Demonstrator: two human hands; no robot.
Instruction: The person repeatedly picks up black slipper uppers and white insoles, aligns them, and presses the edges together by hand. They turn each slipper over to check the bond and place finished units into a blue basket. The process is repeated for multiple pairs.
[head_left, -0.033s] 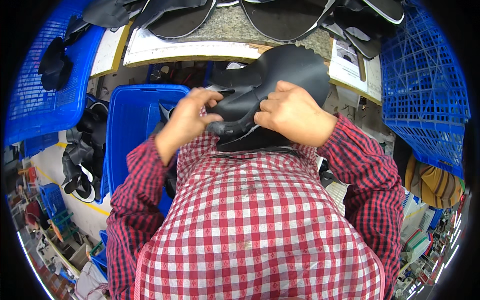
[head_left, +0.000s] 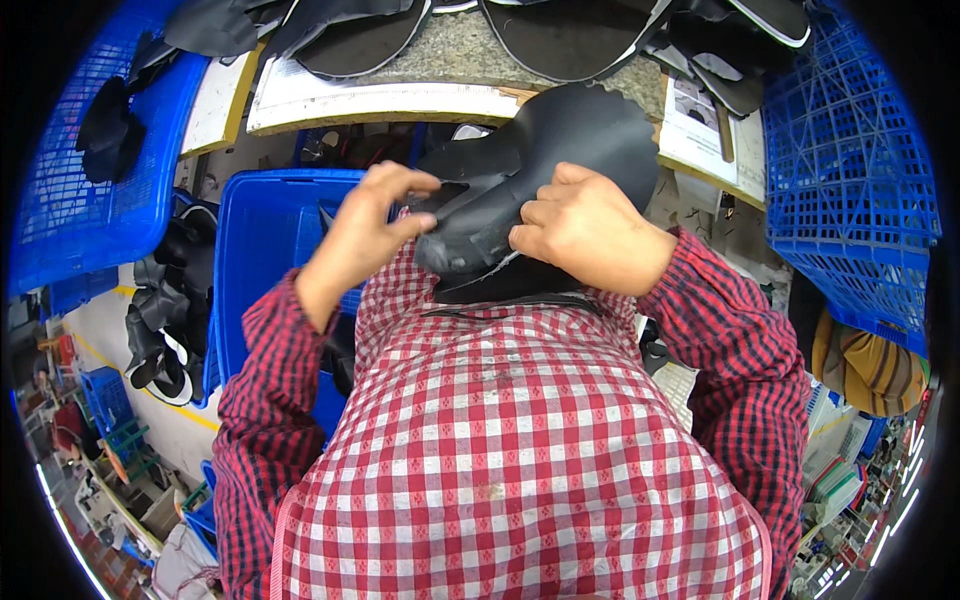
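A large black leather piece (head_left: 575,130), shaped like a shoe or boot upper with a toothed top edge, is held up in front of my apron. My right hand (head_left: 590,225) is closed, its fingers pinching a fold of this piece near its lower middle. Beside the piece's left edge is my left hand (head_left: 370,225), thumb and fingers apart and slightly blurred. Its fingertips are close to a small gap in the leather; whether they touch is hard to tell. Along the fold between the hands, a pale frayed edge shows.
More black uppers (head_left: 560,38) with white edging lie on the worktable (head_left: 440,62) ahead. A blue bin (head_left: 262,260) stands left, beside hanging black pieces (head_left: 165,300). Blue crates flank the table, on the left (head_left: 125,215) and right (head_left: 840,150). A striped brown cloth (head_left: 875,370) is at right.
My left hand has shifted a little left, its thumb and fingers coming away from the leather. My right hand keeps its hold almost in place.
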